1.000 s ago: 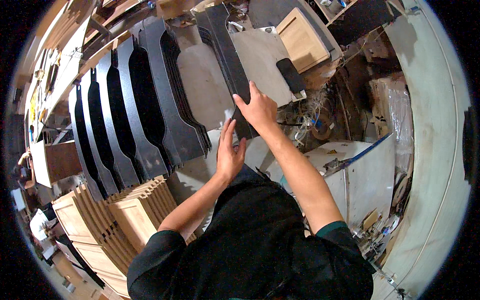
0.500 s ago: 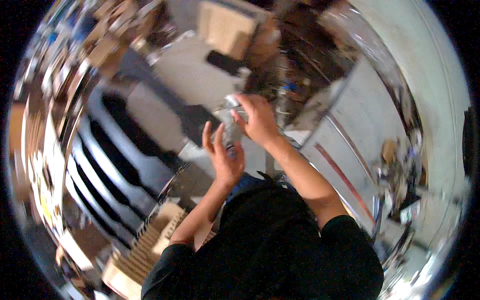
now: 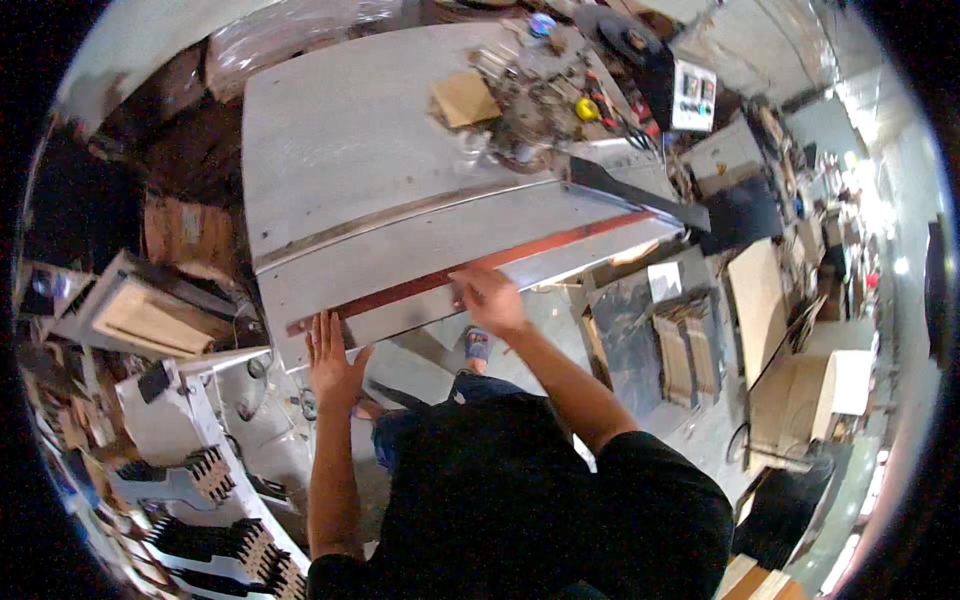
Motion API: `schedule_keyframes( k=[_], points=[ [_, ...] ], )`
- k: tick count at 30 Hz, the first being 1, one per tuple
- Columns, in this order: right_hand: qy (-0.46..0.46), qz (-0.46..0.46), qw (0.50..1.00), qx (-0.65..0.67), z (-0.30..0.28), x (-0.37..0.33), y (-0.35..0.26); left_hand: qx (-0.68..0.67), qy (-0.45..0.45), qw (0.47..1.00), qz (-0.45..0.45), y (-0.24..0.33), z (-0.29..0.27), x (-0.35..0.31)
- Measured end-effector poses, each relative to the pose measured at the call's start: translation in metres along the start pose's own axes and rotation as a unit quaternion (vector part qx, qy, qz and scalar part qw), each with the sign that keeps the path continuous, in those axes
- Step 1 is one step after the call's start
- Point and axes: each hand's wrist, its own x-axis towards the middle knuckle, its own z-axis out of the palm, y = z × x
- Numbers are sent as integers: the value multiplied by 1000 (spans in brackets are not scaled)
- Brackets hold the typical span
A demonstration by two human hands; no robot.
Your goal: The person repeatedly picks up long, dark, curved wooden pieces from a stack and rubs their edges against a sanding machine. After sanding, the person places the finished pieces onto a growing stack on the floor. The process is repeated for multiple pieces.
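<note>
Pressure, light and even, along the red-brown strip [image 3: 400,291], centre of the head view, would probably serve best. The left hand [image 3: 338,368] lies flat, fingers slightly spread, at the strip's left end; the right hand [image 3: 490,303], apart from it, curls by the middle, grip unclear. The strip is long and narrow; the grey worktop [image 3: 340,130] looks smooth, metallic.

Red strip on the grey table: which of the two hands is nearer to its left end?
The left hand, with fingers stretched out; the right hand, fingers bent, is near the middle of the red strip.
</note>
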Motion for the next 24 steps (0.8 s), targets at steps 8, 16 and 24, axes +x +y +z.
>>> schedule_keyframes(
  k=[8, 16, 24],
  points=[
    [73, 142, 974, -160, -169, 23, 219, 116, -84, 989, -38, 31, 32, 34],
    [71, 263, 932, -241, -225, 53, 310, 123, -111, 983, -84, 52, 26, 55],
    [-6, 299, 922, -248, -240, 55, 324, 101, -106, 985, -95, 50, 32, 54]
  ],
)
